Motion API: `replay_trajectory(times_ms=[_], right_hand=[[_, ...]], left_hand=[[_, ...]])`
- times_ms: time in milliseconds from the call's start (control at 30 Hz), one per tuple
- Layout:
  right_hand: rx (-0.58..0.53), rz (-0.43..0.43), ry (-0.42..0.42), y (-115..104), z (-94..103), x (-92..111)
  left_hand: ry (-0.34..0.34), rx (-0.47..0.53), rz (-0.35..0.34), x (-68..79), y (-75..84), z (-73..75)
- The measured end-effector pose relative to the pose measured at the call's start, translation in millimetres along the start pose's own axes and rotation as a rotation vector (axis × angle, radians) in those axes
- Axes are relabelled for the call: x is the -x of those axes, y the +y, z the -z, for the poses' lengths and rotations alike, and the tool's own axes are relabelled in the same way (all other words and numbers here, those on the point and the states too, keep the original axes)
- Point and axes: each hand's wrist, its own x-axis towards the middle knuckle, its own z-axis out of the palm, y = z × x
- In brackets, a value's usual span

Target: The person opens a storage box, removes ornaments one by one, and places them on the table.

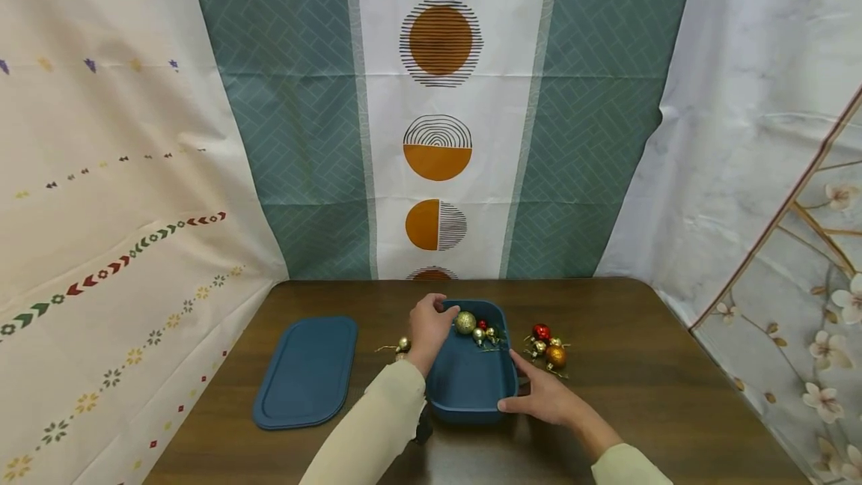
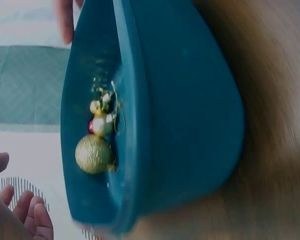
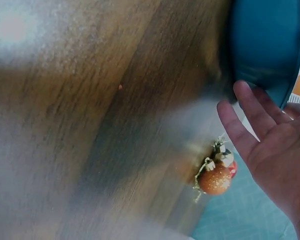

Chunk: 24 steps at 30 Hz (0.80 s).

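A deep blue plastic container stands on the table with several ornaments in it. Among these are a large gold glitter ball, smaller gold balls and a small red one. My left hand is over the container's left rim near the back, its fingers loosely bent and nothing between them. At the right side, my right hand holds the container by its wall, thumb near the front corner; in the right wrist view its fingers lie against the outside.
A flat blue lid lies on the table at left. Right of the container is a cluster of ornaments with a red ball and an orange glitter ball. Gold ornaments lie partly hidden behind the left hand. Patterned cloths hang behind the table.
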Motion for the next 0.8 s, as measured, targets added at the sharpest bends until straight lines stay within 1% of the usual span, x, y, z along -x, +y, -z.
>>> replay_trajectory(times_ms=[167, 300, 433, 633, 800], right_hand=[[0.015, -0.011, -0.003, 0, 1.6, -1], [-0.007, -0.002, -0.011, 0, 1.2, -1], [-0.019, -0.008, -0.008, 2, 0.7, -2], [-0.018, -0.032, -0.001, 3, 0.5, -2], [-0.034, -0.014, -0.01, 4, 0.6, -2]], left_hand=[[-0.025, 0.016, 0.044, 1.2, 1.3, -17.6], [0.003, 0.01, 0.069, 2.8, -1.4, -28.2], [0.044, -0.004, 0.085, 3.0, -4.4, -37.4], [0.066, -0.021, 0.158, 4.0, -9.5, -51.2], [0.093, -0.025, 0.205, 5.4, -12.5, -59.8]])
